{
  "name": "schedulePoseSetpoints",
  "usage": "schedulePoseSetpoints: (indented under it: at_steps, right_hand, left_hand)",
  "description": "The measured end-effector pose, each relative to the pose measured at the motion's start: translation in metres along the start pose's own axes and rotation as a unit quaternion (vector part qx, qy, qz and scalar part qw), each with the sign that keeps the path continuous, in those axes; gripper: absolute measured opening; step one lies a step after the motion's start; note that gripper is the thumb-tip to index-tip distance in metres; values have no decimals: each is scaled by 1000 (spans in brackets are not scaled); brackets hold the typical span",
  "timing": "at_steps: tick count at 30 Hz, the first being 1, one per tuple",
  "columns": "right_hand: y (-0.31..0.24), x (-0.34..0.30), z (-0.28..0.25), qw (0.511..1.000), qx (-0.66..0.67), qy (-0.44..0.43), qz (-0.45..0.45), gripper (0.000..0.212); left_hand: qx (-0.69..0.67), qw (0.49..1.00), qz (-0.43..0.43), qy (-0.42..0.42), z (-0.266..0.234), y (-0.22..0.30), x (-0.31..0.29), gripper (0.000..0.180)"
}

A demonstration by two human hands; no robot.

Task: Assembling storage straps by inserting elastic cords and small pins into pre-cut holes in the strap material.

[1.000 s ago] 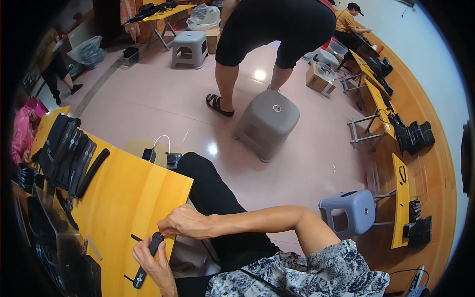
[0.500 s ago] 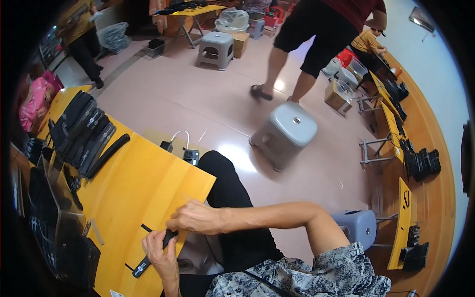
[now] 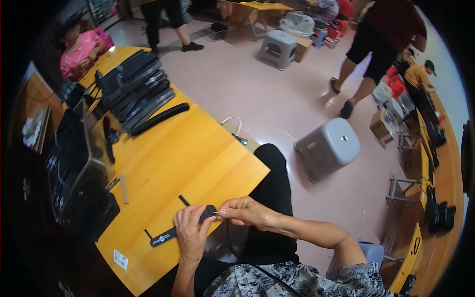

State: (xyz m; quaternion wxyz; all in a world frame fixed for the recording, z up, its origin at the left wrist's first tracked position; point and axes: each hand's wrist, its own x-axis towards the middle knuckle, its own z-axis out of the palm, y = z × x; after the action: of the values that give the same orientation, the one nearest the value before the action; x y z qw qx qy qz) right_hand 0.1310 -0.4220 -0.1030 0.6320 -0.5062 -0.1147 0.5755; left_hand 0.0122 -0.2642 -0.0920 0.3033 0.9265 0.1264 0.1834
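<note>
A flat black strap (image 3: 164,236) with white print at one end and a rounded other end lies at the near edge of the yellow table (image 3: 183,158). My left hand (image 3: 191,228) is closed over its middle, hiding part of it. At the rounded end, my right hand (image 3: 245,213) pinches a thin yellowish piece (image 3: 216,213), too small to name. Two short dark bars stick out on the strap's far side, one beside my left fingers and the other near the printed end.
Black straps (image 3: 133,94) are stacked at the table's far left, near a clear-sided bin (image 3: 89,143) with black items. A white label (image 3: 120,259) lies near the front. Beyond my knee stands a grey stool (image 3: 336,143). A person in dark red (image 3: 391,29) is on the floor behind it.
My right hand has come down from above the strap to its rounded end and now pinches the yellowish piece. The view has swung left. The person in dark red has stepped away from the stool.
</note>
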Motion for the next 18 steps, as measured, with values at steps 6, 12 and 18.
schedulePoseSetpoints:
  at_steps: [6, 12, 18]
  right_hand:
    - [-21, -5, 3, 708, -626, 50, -322, 16]
    - [-22, 1, -6, 540, -741, 13, -399, 20]
    - [-3, -7, 9, 700, -632, 127, -306, 14]
  left_hand:
    - [11, 999, 18, -25, -4, -5, -5, 35]
    - [13, 1000, 22, -17, -5, -1, -6, 35]
    - [31, 998, 54, -13, -4, -1, -6, 40]
